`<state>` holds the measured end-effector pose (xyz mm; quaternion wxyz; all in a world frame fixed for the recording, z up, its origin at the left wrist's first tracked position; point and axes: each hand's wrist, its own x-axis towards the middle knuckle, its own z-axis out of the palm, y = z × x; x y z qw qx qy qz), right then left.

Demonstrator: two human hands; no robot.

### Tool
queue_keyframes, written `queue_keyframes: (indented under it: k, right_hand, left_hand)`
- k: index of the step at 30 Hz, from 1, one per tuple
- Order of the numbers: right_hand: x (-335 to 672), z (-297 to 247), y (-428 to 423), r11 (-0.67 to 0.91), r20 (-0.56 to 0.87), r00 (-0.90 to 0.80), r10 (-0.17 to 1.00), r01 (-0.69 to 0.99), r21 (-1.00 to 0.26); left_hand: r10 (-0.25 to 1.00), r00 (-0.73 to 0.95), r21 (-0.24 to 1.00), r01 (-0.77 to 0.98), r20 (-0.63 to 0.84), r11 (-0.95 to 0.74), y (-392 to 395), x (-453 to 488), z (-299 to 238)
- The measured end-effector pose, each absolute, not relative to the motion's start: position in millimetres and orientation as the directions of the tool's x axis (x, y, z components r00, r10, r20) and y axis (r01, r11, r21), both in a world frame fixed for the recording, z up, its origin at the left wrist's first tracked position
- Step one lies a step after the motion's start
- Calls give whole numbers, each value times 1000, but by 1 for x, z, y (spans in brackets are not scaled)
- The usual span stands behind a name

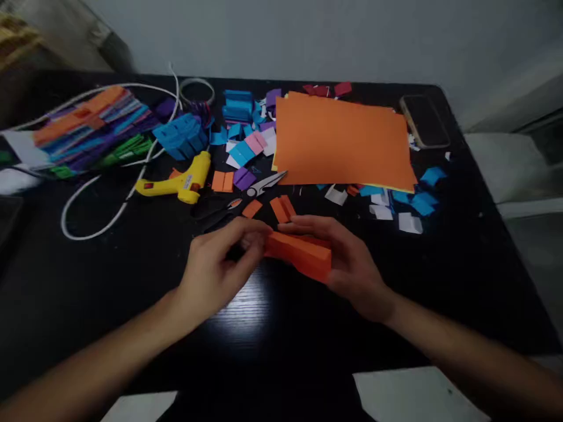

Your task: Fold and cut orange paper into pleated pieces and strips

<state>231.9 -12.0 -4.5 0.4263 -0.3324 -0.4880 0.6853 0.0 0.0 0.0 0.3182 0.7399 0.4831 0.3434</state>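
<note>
Between my two hands is a folded piece of orange paper point(301, 253), raised a little over the black table. My left hand point(224, 264) pinches its left end, thumb and fingers closed together. At the other end, my right hand point(347, 264) grips the paper with the thumb in front and the fingers behind. Just beyond the hands lie small folded orange paper pieces point(282, 208) and a pair of scissors point(259, 186) with dark handles, partly behind my left hand.
A yellow glue gun point(178, 183) lies left, its white cord point(94, 230) looping across the table point(132, 310). Orange sheets point(343, 140) are stacked at the back, with a phone point(424, 121) to their right. Blue folded bundles point(181, 136), a tape roll point(197, 82) and paper scraps lie around.
</note>
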Motion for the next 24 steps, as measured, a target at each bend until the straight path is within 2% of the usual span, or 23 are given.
queue_keyframes:
  k: [2, 4, 7, 10, 14, 19, 24]
  right_hand:
    - [233, -4, -8, -237, -76, -426, 901, -338, -911]
    - [234, -4, -4, -256, -106, -412, 905, -328, -910]
    - [233, -5, -2, -179, -127, -330, 935, -133, -975]
    - [231, -6, -3, -31, -41, -278, 960, 40, -999]
    - [230, -5, -3, -58, -64, -309, 949, 27, -998]
    - [232, -2, 0, -59, -91, -367, 926, 97, -994]
    - [231, -4, -1, -226, -210, -375, 903, 1, -974]
  left_hand:
    - [933, 291, 816, 474, 210, -331, 1, 1, -2]
    - [928, 298, 820, 458, 224, -345, 1, 2, -2]
    - [908, 335, 807, 447, 250, -387, 1, 1, -2]
    - [894, 366, 807, 427, 258, -408, -1, 0, -3]
    - [871, 399, 800, 402, 286, -446, -2, 0, -5]
    - [841, 457, 766, 417, 289, -489, -1, -1, -4]
    - [821, 501, 747, 427, 274, -510, -3, -1, -5]
